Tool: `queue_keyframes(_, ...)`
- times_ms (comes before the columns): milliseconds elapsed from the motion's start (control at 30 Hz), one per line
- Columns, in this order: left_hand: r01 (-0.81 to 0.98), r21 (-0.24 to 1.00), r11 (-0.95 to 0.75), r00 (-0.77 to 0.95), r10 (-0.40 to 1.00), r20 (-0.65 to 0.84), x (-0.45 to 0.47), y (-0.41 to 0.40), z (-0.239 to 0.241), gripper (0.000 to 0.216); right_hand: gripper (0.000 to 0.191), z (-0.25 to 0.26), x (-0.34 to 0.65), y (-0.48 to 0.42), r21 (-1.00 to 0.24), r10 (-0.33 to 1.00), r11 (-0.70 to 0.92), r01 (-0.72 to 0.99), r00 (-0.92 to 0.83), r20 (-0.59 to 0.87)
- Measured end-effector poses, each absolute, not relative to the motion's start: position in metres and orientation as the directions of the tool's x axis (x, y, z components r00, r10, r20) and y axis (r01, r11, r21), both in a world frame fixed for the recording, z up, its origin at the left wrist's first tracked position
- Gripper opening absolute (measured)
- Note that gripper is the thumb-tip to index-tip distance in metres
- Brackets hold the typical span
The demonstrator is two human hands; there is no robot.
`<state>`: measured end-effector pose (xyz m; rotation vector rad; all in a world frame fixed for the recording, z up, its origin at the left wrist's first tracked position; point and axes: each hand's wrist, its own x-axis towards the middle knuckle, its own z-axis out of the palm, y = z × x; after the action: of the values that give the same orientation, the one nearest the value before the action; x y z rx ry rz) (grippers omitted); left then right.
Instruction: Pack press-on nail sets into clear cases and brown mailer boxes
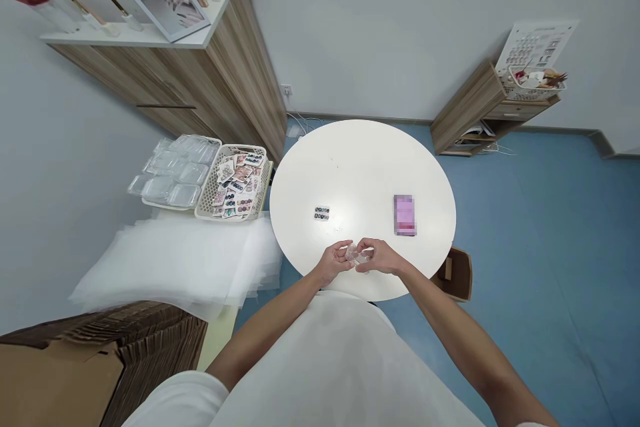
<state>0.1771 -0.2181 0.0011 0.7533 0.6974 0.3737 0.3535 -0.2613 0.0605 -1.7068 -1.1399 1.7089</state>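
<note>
Over the near side of the white round table, a small clear plastic case sits between my two hands. My left hand has its fingers closed on the case's left side. My right hand grips it from the right with bent fingers. Whether the lid is raised is hard to make out. A small card with two rows of dark press-on nails lies beyond my left hand. To the right, a pink-purple item, blurred by pixelation, rests on the table.
On the left stand a basket of nail cards and a basket of clear plastic cases. White foam sheets and stacked flat cardboard lie nearer. An open cardboard box is beside the table's right edge. Wooden cabinets stand behind.
</note>
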Motion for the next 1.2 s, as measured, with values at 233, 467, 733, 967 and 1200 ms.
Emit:
queue_keyframes(233, -0.075, 0.716, 0.694, 0.711, 0.540, -0.450, 0.177, -0.217, 0.000, 0.073, 0.037, 0.063, 0.354, -0.259, -0.795, 0.787, -0.574, 0.198, -0.134, -0.602)
queue_keyframes(467, -0.091, 0.709, 0.700, 0.662, 0.574, -0.482, 0.180, -0.219, -0.003, 0.066, 0.031, 0.059, 0.353, -0.257, -0.812, 0.816, -0.545, 0.208, -0.090, -0.571)
queue_keyframes(733, -0.002, 0.660, 0.751, 0.635, 0.511, -0.579, 0.178, -0.215, 0.012, 0.060, 0.030, 0.070, 0.362, -0.254, -0.770, 0.765, -0.638, 0.020, -0.102, -0.636)
queue_keyframes(967, -0.017, 0.669, 0.743, 0.545, 0.568, -0.617, 0.181, -0.218, 0.004, 0.040, 0.033, 0.065, 0.392, -0.238, -0.692, 0.728, -0.674, -0.258, -0.079, -0.681)
queue_keyframes(1200, 0.166, 0.733, 0.659, 0.517, 0.575, -0.634, 0.181, -0.206, -0.013, 0.032, 0.022, 0.037, 0.390, -0.217, -0.779, 0.767, -0.613, -0.134, 0.136, -0.627)
